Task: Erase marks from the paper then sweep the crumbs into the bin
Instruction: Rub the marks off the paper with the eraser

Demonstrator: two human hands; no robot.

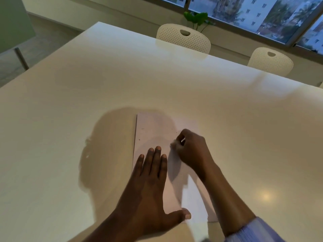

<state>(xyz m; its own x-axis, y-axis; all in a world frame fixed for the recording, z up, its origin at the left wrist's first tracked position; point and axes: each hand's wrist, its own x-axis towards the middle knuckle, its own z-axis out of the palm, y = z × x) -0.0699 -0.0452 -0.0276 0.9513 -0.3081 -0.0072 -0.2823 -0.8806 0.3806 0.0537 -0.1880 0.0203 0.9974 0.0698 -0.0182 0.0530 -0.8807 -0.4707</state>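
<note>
Nearest the camera, the left hand point(152, 179) lies flat, palm down, on the sheet of paper point(155, 130), its four fingers point(158, 158) straight, close together and pointing away, the thumb point(183, 213) spread out to the right across the near part of the sheet. It grips nothing; it simply presses on the paper. At the bottom right corner a bit of pale blue sleeve point(253, 231) shows on the right forearm.

Just beyond and to the right, the right hand point(190, 147) is curled over the middle of the paper with its fingertips bunched and pinched on a small whitish thing, probably the eraser point(182, 140), of which only a sliver shows between the fingers. That spot is blurred, so I cannot tell whether it touches the sheet.

On the far part of the paper a few short dark marks point(143, 128) can be seen, with a small dot nearer the left edge. The sheet lies on a big pale table point(87, 88), near the person's side of it, and a shadow of a head falls over the table to the left of the sheet.

Across the table stand two white perforated chairs point(183, 38), pushed in at the far edge, with a green plant point(196, 18) and a window point(262, 13) behind them
</note>
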